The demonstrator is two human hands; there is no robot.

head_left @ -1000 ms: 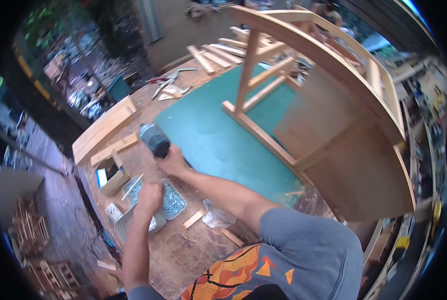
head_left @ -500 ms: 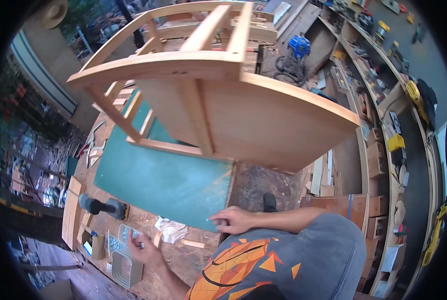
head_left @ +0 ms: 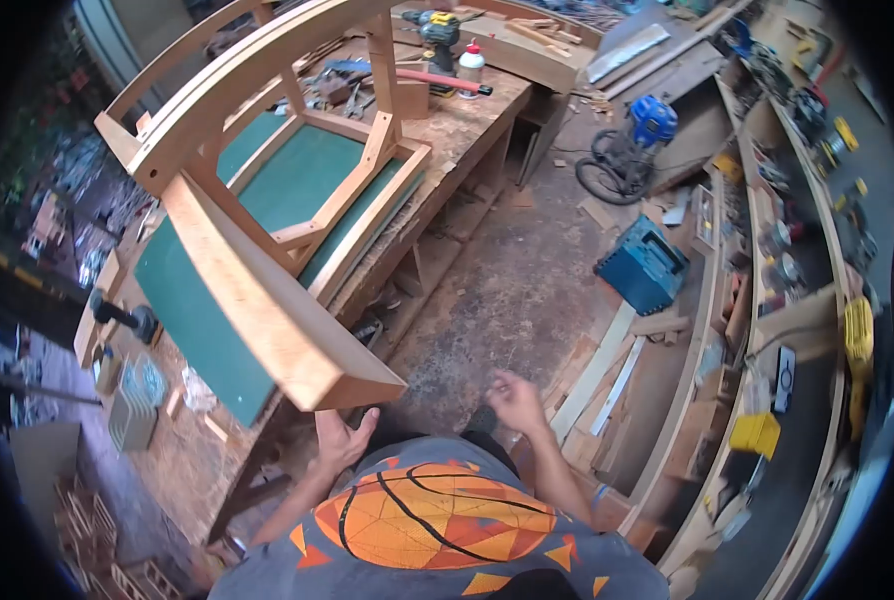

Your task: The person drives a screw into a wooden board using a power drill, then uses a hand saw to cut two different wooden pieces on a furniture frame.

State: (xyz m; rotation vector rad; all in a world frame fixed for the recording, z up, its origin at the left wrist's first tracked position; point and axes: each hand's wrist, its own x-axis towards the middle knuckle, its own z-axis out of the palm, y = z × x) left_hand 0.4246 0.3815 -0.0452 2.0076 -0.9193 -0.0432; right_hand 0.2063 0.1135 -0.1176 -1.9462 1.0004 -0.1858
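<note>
A wooden furniture frame (head_left: 257,250) with curved rails stands on the green board (head_left: 202,310) of the workbench. Its panel, seen almost edge-on with a broad pale edge (head_left: 257,300), juts toward me past the bench edge. My left hand (head_left: 339,440) is right under the panel's near corner, thumb spread away from the fingers; some fingertips are hidden by the wood. Out to the right, my right hand (head_left: 515,402) hovers over the floor, fingers loosely bent and apart, with no object visible in it.
A dark power tool (head_left: 122,315), a container of screws (head_left: 144,380) and a grey-green tub (head_left: 132,422) occupy the bench's left side. A yellow-black drill (head_left: 437,35) and a glue bottle (head_left: 471,65) stand farther back. On the floor are a blue vacuum (head_left: 652,122) and teal case (head_left: 645,265); shelving (head_left: 707,380) lines the right.
My left hand has left the screw container and come right, to the panel's corner. My right hand has lifted away from the board's edge. The view has shifted, showing the panel edge-on.
</note>
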